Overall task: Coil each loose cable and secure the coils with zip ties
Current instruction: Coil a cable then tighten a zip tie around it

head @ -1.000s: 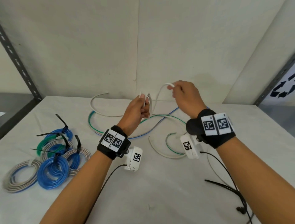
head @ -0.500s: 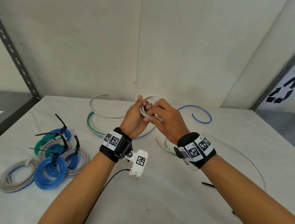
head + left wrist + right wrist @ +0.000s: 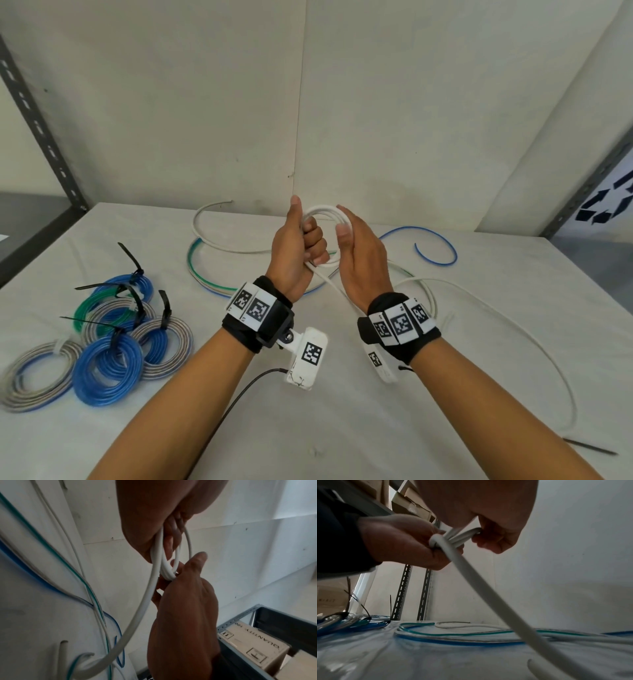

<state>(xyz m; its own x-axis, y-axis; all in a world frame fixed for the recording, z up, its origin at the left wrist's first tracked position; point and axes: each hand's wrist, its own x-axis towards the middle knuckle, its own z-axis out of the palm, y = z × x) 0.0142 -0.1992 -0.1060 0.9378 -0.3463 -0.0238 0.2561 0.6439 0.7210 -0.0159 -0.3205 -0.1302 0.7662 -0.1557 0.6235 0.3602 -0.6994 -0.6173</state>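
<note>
Above the table's back middle I hold a small coil of white cable point(image 3: 325, 214). My left hand point(image 3: 310, 240) grips its left side in a curled fist, thumb pointing up. My right hand point(image 3: 344, 229) holds the right side, thumb in front and fingers behind. In the left wrist view the white cable point(image 3: 165, 566) loops between the left hand point(image 3: 154, 520) and the right hand point(image 3: 185, 601). In the right wrist view the right hand's fingers point(image 3: 494, 542) curl round the white cable point(image 3: 462, 536). Its loose tail point(image 3: 534, 342) runs down to the right across the table.
Several tied coils point(image 3: 106, 346), blue, green and grey, lie at the left with black zip ties sticking up. Loose cables lie behind the hands: a green-and-blue pair point(image 3: 202, 277), a grey-white one point(image 3: 202, 222), a blue one point(image 3: 442, 246). A black zip tie point(image 3: 589, 450) lies at front right.
My right hand, out to the right with a length of cable, came back to the left hand and laid another loop on the coil. Both hands now hold the coil.
</note>
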